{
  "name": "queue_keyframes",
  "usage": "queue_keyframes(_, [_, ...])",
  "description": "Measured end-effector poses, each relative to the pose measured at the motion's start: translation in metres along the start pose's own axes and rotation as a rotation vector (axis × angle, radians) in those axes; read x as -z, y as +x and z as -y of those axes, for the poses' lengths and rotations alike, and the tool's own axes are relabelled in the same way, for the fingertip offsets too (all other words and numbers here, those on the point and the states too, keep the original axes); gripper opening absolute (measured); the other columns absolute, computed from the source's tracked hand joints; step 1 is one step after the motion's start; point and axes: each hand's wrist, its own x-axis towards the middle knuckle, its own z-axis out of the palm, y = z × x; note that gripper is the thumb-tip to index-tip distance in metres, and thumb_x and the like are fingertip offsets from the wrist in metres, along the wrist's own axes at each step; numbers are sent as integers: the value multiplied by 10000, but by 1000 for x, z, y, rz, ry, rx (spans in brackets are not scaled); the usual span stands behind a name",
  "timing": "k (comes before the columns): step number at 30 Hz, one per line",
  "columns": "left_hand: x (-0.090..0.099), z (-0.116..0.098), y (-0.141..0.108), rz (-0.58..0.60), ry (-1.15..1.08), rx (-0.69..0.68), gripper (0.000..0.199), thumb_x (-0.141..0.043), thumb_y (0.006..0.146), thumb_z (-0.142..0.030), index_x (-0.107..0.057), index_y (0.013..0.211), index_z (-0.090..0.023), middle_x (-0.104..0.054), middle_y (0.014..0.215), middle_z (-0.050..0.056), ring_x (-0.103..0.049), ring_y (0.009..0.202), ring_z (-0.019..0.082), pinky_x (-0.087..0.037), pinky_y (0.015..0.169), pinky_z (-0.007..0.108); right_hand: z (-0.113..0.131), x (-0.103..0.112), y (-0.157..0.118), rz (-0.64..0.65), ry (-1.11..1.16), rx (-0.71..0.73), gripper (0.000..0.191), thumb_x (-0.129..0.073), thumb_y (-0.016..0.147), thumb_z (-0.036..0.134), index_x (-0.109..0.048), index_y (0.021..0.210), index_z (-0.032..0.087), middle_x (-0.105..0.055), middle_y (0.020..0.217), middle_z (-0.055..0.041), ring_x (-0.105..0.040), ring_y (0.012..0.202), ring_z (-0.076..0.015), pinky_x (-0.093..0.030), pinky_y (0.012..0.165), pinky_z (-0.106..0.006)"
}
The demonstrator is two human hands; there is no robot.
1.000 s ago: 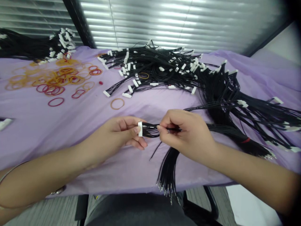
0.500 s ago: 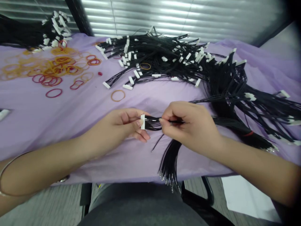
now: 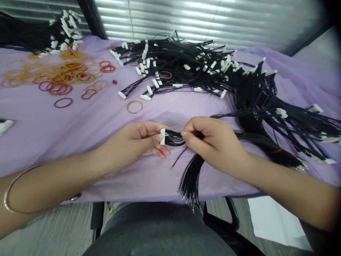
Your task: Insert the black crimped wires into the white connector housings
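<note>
Along the far edge of the purple-draped counter (image 3: 53, 138), a big white-ended cable heap (image 3: 186, 57) is piled, trailing off to the right edge. By the far left corner, a second cable pile (image 3: 26, 33) is stacked. Just nearer, rubber bands (image 3: 71, 67) are scattered, orange and red mixed. Right hand (image 3: 213, 137): thumb and forefinger pinched closed on black wires (image 3: 174, 137). Left hand (image 3: 141, 138): held near the middle of the near edge, thumb pressed to fingers, lower fingers loosely spread. Toward the right edge, a red-banded bundle (image 3: 262, 142) is laid. Below the right hand, a loose wire bundle (image 3: 190, 174) is fanned to the near edge, metal tips showing. Smallest: white connector (image 3: 163, 141), gripped upright by the left hand, black wires seated in its right side.
</note>
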Motion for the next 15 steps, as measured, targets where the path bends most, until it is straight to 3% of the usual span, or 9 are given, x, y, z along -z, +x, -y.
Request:
queue_keyframes(4, [2, 2, 0, 5, 18, -2, 138, -550, 884, -119, -632, 995, -122, -690, 715, 14, -663, 668, 92, -537, 660, 178, -1, -1, 1, 29, 106, -51, 165, -527, 796, 105, -513, 637, 144, -444, 535, 55, -384, 496, -49, -305, 476, -180])
queue_keyframes(15, [6, 3, 1, 84, 32, -4, 154, -582, 894, -183, -637, 1030, -136, -711, 783, 18, -669, 721, 85, -540, 708, 178, -7, -5, 1, 47, 111, 62, 135, -574, 822, 143, -568, 689, 124, -511, 608, 37, -437, 556, -43, -325, 526, -167])
